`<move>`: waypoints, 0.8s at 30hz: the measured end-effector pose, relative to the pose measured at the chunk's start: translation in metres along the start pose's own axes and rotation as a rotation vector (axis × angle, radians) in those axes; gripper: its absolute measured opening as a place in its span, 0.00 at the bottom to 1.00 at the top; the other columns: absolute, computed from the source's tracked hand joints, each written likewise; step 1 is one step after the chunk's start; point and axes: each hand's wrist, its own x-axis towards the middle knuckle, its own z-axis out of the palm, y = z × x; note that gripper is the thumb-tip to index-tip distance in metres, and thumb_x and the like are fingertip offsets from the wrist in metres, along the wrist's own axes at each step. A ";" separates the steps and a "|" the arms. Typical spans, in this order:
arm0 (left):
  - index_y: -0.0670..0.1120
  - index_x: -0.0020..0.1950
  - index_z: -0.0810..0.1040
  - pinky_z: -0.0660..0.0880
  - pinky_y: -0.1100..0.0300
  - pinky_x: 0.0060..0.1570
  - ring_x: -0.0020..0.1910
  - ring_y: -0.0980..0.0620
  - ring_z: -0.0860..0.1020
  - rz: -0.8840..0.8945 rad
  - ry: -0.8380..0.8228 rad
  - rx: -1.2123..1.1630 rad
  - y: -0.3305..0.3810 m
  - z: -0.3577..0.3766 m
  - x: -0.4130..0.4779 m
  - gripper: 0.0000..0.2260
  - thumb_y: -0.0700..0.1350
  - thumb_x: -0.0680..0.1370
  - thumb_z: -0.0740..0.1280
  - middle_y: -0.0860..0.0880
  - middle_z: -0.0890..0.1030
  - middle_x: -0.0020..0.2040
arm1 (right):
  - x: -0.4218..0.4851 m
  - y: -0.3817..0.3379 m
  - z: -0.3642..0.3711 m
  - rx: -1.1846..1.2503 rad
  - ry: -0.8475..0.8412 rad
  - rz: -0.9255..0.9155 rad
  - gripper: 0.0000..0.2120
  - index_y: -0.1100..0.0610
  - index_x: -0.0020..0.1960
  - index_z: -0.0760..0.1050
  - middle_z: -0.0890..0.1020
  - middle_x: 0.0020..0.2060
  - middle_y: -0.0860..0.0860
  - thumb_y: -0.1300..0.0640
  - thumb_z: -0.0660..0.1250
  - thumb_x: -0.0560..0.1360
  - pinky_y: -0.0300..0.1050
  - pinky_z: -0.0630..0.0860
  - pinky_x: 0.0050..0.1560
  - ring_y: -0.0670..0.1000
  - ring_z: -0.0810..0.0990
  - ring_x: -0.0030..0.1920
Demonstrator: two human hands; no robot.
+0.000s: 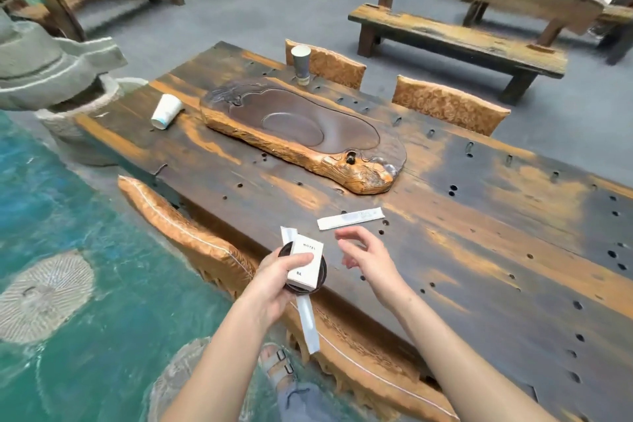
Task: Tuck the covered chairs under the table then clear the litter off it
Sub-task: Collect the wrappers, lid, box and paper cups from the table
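Note:
My left hand (274, 279) grips a small stack of litter at the near table edge: a white box (306, 264) marked HOTEL, a dark round lid (322, 279) under it and a long white wrapper (307, 324). My right hand (364, 259) hovers open just right of the box, holding nothing. Another long white wrapper (349, 217) lies flat on the dark wooden table (496, 250) just beyond my right hand. A white paper cup (166, 111) lies on its side at the far left. A grey paper cup (301, 64) stands upright at the far edge. Orange-covered chairs sit pushed against the table: one at the near side (191, 233), two at the far side (329, 63) (448, 104).
A carved wooden tea tray (342, 164) lies across the table's middle. A stone basin (68, 86) stands by the table's left end. Teal painted floor (85, 216) lies to my left, my sandalled foot (279, 367) below. Wooden benches (455, 38) stand on grey floor beyond.

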 end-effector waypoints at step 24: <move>0.42 0.62 0.81 0.81 0.45 0.51 0.48 0.42 0.85 -0.146 0.012 0.112 0.140 -0.110 0.161 0.25 0.41 0.65 0.78 0.38 0.86 0.54 | 0.233 0.082 0.057 -0.600 0.170 0.616 0.03 0.57 0.50 0.73 0.82 0.56 0.62 0.61 0.66 0.78 0.49 0.76 0.59 0.61 0.79 0.58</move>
